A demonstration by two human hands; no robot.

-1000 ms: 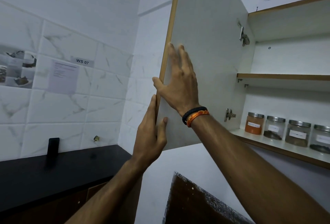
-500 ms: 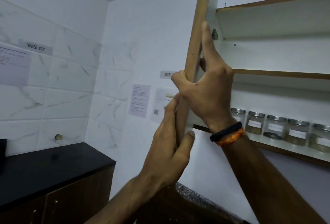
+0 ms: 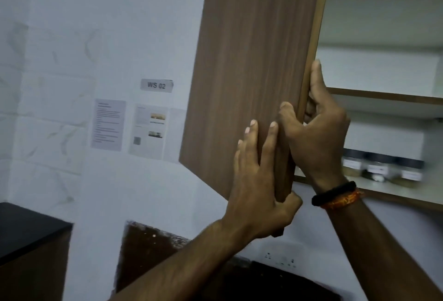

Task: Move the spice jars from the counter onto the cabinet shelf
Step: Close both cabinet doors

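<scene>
Both my hands on cabinet door [image 3: 251, 72]: left hand [image 3: 259, 180] clasps bottom corner, right hand [image 3: 316, 132] wraps free edge. Spice jars [image 3: 381, 166] sit blurred on bottom shelf [image 3: 395, 186], far right. Step, I judge: closing. Next: swing door right, pull fingers clear.

I can't read the spice jars [image 3: 381, 167] on the bottom cabinet shelf [image 3: 393, 186]: they smear into a blur, labels illegible, and my right hand [image 3: 318, 132] covers the leftmost ones, so I can't count them. The cabinet door [image 3: 251, 80] runs off the top edge. Behind it, my right fingers [image 3: 316, 77] partly vanish. The printed sheets [image 3: 107, 125] are too small to read.
</scene>
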